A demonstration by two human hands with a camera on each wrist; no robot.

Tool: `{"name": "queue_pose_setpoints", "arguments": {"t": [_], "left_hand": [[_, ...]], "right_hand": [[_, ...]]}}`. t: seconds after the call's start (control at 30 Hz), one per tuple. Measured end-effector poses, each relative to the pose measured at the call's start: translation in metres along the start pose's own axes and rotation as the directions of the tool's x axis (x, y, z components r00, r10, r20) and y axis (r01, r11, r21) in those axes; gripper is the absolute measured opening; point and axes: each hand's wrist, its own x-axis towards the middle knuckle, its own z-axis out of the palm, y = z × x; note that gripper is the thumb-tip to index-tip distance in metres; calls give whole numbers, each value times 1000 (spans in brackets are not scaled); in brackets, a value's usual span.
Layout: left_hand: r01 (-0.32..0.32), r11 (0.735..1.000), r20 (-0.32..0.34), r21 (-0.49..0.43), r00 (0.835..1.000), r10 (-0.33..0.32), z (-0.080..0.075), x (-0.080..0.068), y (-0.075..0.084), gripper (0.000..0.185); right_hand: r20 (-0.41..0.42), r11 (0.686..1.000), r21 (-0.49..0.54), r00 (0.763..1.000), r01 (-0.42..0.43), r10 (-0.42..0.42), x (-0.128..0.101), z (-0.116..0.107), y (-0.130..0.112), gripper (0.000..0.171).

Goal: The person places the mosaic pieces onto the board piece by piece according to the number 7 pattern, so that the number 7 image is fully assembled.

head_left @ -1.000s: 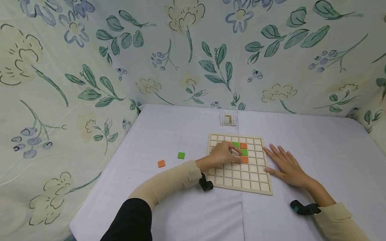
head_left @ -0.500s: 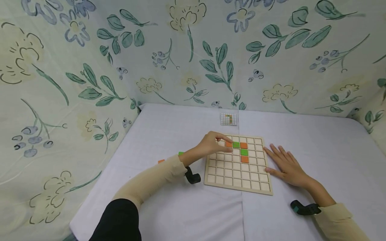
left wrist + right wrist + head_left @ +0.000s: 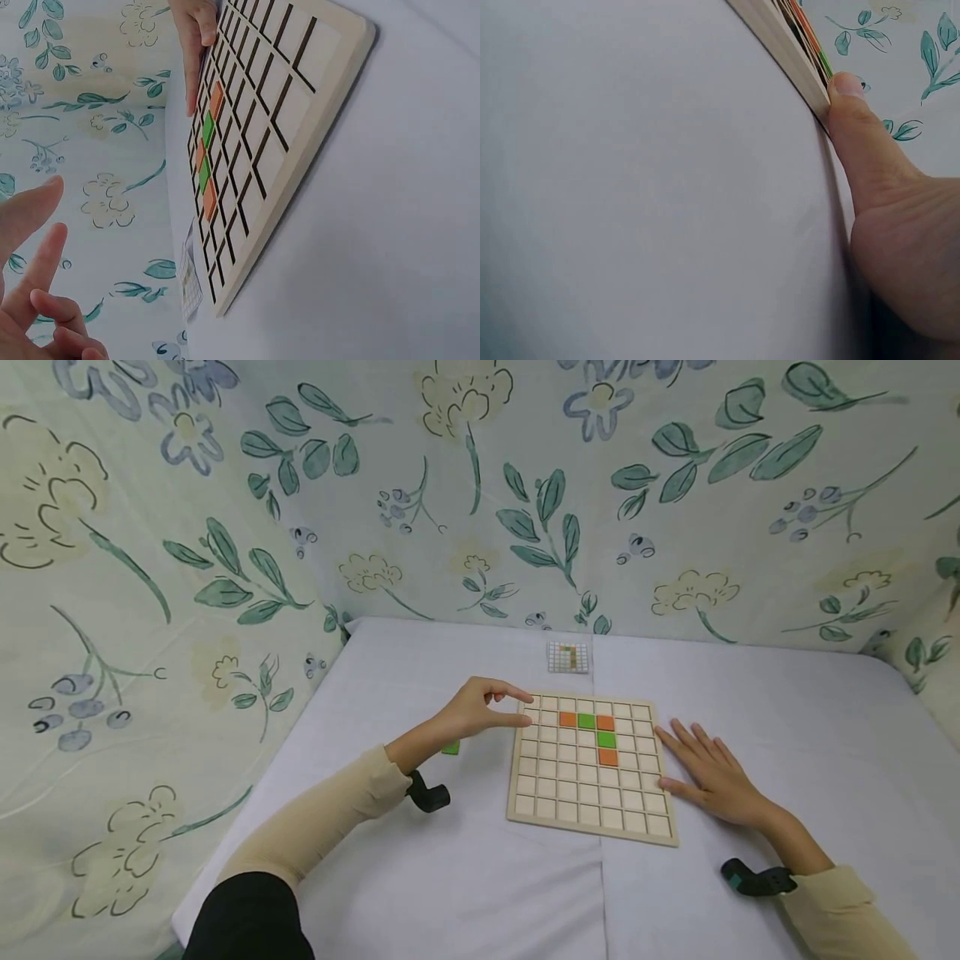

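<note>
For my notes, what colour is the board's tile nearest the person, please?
That tile is orange, clearest in the head view.

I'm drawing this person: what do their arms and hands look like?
The left hand and right hand are bare. Both sleeves are beige, with black cloth higher up on the left. Both arms have a black wrist gadget, the right's partly green.

In the head view, I log the left sleeve point(image 3: 322, 818) between 7 and 8 o'clock: beige, close-fitting, lightly wrinkled, ending in a gathered cuff point(image 3: 386, 785). A black garment section point(image 3: 251, 914) covers its upper end. At 7 o'clock I note the left wrist unit point(image 3: 430, 796): black, compact, angular. At 4 o'clock I identify the right wrist unit point(image 3: 753, 878): black, bent housing, teal marking point(image 3: 737, 880). Farther out, same bearing, I record the right sleeve point(image 3: 851, 914): beige, with a broad cuff.
</note>
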Motion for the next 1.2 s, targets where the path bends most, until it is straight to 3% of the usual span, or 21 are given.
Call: {"name": "queue_pose_setpoints", "arguments": {"t": [0.23,0.4,0.6,1.0,1.2], "left_hand": [[-11,1000,-4,24,1000,11,-25,-15,-17,38],[-22,998,-2,63,1000,22,-39,-22,-41,38],[0,1000,31,13,1000,-1,-52,-29,-70,47],[18,999,70,-32,997,-16,-64,-40,-104,47],[-10,1000,96,-3,995,11,-67,-40,-116,43]], "right_hand": [[-3,1000,0,1000,1,-1,0,0,-1,82],[-2,1000,-3,1000,-2,2,0,0,-1,82],[-1,1000,1,1000,-1,1,1,1,-1,82],[2,1000,3,1000,-6,6,0,1,-1,81],[-2,1000,-4,1000,-5,5,0,2,0,82]]}}
